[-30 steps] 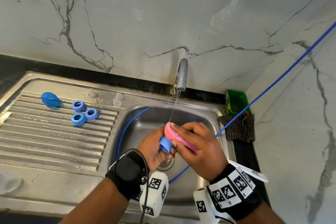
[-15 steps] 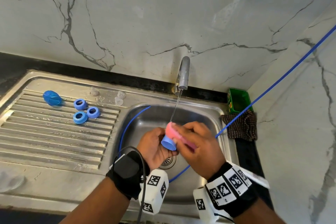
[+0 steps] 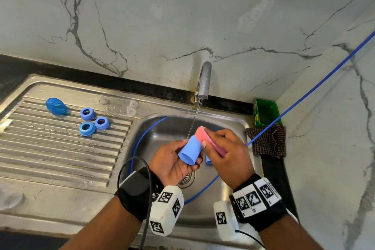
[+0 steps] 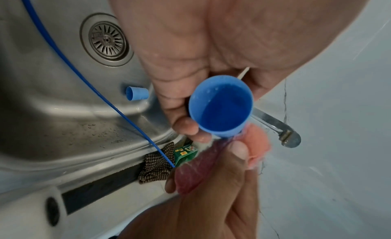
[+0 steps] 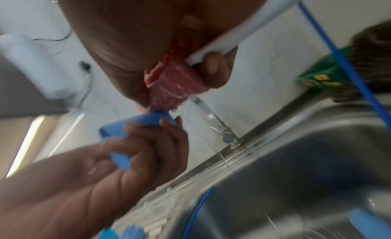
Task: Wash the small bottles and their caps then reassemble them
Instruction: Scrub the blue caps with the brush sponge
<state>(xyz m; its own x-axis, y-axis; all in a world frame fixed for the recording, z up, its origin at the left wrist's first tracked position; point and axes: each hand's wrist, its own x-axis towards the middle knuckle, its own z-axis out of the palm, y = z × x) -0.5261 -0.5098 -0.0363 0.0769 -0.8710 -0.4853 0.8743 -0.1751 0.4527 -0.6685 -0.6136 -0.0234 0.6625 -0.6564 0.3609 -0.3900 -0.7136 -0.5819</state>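
Note:
My left hand (image 3: pixel 174 158) grips a blue cup-shaped cap (image 3: pixel 190 151) over the sink basin (image 3: pixel 229 126), its open mouth (image 4: pixel 221 105) facing me. My right hand (image 3: pixel 227 152) pinches a pink sponge (image 3: pixel 205 135) and presses it on the cap's closed end, under a thin stream from the tap (image 3: pixel 204 81). A second blue cap (image 4: pixel 137 93) lies on the basin floor. On the drainboard lie a blue bottle (image 3: pixel 55 106), three blue rings (image 3: pixel 94 121) and clear small parts (image 3: pixel 130 107).
A blue cable (image 3: pixel 304 95) crosses the basin from the right wall. A checked cloth (image 3: pixel 267 141) and a green box (image 3: pixel 265 111) sit right of the sink. The drain (image 4: pixel 106 39) lies below my left hand. A marble wall rises behind.
My left hand has tilted the blue cap so more of its body and open mouth show toward me. The sponge has slid up to the cap's far end.

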